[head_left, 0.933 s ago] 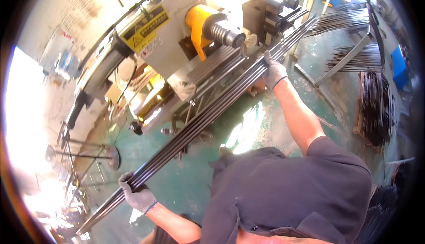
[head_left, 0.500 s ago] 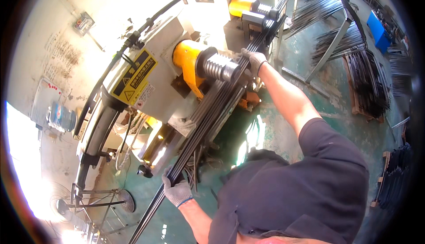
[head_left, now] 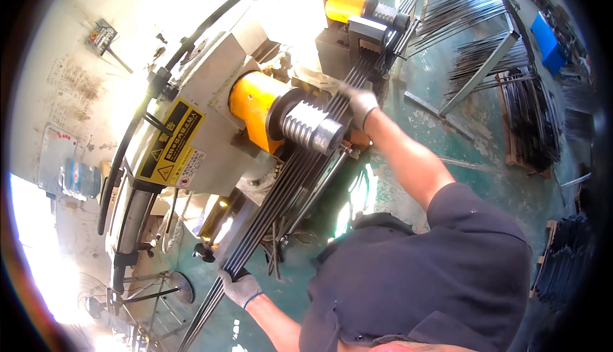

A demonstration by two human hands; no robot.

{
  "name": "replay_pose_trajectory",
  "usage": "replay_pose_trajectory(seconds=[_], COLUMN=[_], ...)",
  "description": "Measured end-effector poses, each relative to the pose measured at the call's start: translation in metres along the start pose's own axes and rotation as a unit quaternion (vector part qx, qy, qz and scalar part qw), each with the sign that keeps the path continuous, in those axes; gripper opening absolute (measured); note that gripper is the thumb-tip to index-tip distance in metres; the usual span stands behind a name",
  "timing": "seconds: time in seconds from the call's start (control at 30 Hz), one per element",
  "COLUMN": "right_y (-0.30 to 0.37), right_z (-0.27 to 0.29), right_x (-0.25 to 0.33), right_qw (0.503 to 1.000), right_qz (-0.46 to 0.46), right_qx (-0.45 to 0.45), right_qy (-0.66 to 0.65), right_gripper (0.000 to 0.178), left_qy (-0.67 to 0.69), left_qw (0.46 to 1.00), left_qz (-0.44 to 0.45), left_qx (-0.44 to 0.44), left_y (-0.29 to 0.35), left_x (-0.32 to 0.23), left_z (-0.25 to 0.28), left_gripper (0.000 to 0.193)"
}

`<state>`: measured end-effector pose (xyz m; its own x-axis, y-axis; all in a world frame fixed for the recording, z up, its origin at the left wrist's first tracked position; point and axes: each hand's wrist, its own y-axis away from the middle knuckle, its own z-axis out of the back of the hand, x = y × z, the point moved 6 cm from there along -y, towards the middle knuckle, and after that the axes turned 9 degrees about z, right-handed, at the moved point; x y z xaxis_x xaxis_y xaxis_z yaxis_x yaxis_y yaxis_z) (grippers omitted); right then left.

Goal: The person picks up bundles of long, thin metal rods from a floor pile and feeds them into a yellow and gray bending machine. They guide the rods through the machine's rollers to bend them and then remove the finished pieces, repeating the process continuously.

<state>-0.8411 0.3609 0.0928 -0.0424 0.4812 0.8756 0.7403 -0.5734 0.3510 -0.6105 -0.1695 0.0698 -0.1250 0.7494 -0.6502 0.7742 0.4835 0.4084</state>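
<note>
A bundle of long, thin dark metal rods [head_left: 276, 200] runs slantwise through the machine, from the lower left to the far upper right. My left hand [head_left: 241, 287], in a grey knit glove, is closed round the rods near their lower stretch. Farther up, my gloved right hand [head_left: 361, 104] is at the bundle's right side, just past a ribbed metal cylinder [head_left: 310, 127] on a yellow housing [head_left: 255, 103]. Its fingers are smeared by motion, so their grip is unclear. The rods pass below this cylinder.
A second yellow housing [head_left: 348, 6] with a ribbed cylinder stands farther along the rods. At the right, a metal rack [head_left: 479, 74] carries many rods. Stacked dark rods [head_left: 529, 122] lie on a pallet beyond it. A fan [head_left: 181, 287] stands at the lower left.
My left hand has shifted left and downward along the rods. My right hand has moved slightly left and down and is now blurred. The near machine parts appear farther left and lower.
</note>
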Motion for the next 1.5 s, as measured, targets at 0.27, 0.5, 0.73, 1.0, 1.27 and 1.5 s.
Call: replay_pose_trajectory(seconds=[0.27, 0.5, 0.73, 1.0, 1.27, 1.5], right_y=[-0.004, -0.103, -0.024, -0.049, -0.154, -0.128], right_z=[-0.007, 0.032, 0.005, 0.003, 0.057, 0.17], right_x=[-0.028, 0.022, -0.013, -0.012, 0.003, -0.048], right_qw=[0.986, 0.994, 0.993, 0.955, 0.986, 0.998], right_qz=[-0.038, 0.048, 0.01, -0.096, -0.024, 0.008], right_qx=[0.117, 0.094, 0.097, 0.265, 0.162, 0.045], right_qy=[-0.108, -0.023, -0.059, -0.091, 0.025, 0.03], right_gripper=[0.02, 0.013, 0.03, 0.015, 0.04, 0.045], left_qy=[0.045, 0.05, 0.022, 0.098, 0.192, 0.162], left_qw=[0.995, 0.997, 0.999, 0.989, 0.979, 0.966], left_qz=[0.09, -0.025, -0.013, 0.105, 0.023, -0.115], left_qx=[0.021, -0.055, -0.028, 0.041, -0.07, -0.168], left_y=[0.027, 0.007, 0.014, 0.043, 0.029, 0.004], left_x=[0.071, 0.005, 0.045, 0.085, 0.002, -0.17], left_z=[-0.085, -0.018, -0.051, -0.113, -0.01, 0.183], left_gripper=[0.033, 0.034, 0.036, 0.024, 0.026, 0.038])
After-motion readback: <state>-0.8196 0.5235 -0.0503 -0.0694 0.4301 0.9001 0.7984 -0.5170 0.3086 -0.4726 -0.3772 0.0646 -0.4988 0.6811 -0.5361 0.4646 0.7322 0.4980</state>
